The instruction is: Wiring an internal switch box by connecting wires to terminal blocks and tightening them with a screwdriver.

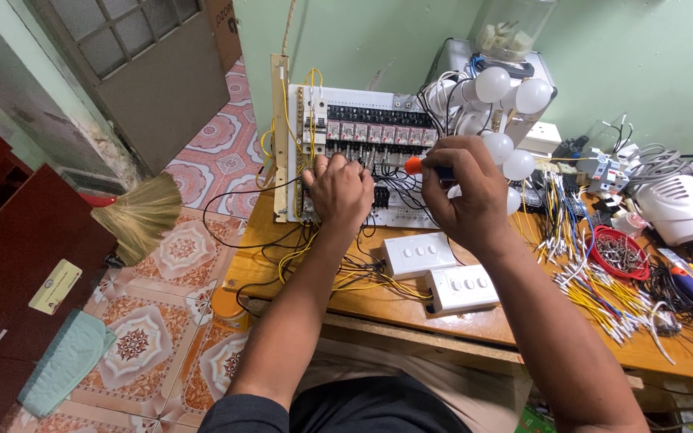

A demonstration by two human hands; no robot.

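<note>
Two hands, right hand (467,196) clenching screwdriver (431,168), left hand (338,192) touching panel (362,100)

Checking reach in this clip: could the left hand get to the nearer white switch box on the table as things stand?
Probably yes. The left hand rests on the wiring panel, holding nothing visible, and the nearer white switch box lies on the table below it. Only loose wires and the right hand, which holds a screwdriver, are nearby.
</note>
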